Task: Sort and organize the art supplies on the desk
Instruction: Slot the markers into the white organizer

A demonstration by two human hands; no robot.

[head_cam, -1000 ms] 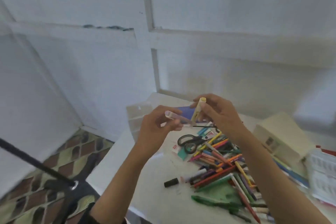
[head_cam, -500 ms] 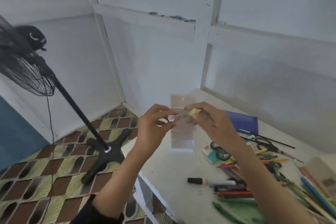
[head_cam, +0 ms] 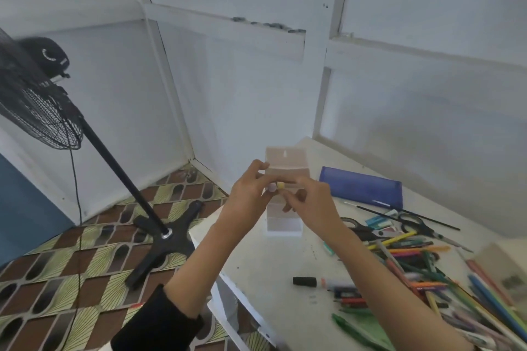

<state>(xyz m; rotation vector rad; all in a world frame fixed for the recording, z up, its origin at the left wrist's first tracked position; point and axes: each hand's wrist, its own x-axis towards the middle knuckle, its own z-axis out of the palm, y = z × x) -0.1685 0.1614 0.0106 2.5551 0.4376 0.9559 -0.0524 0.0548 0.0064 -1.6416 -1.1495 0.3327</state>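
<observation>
Two markers held up in front of the drawer unit
The left hand (head_cam: 251, 194) pinches a pink-ended marker (head_cam: 272, 187) and the right hand (head_cam: 308, 202) a yellow-ended marker (head_cam: 281, 185), ends side by side above the surface (head_cam: 271, 265); keeping them parallel should ease filing. The translucent drawer unit (head_cam: 285, 225) hides its contents; the blue pencil case (head_cam: 360, 186) lies flat, seemingly closed

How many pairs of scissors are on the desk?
2. One pair of scissors lies beside the right forearm; the other pair lies farther right, near the blue pouch. More may hide under the pen pile.
</observation>
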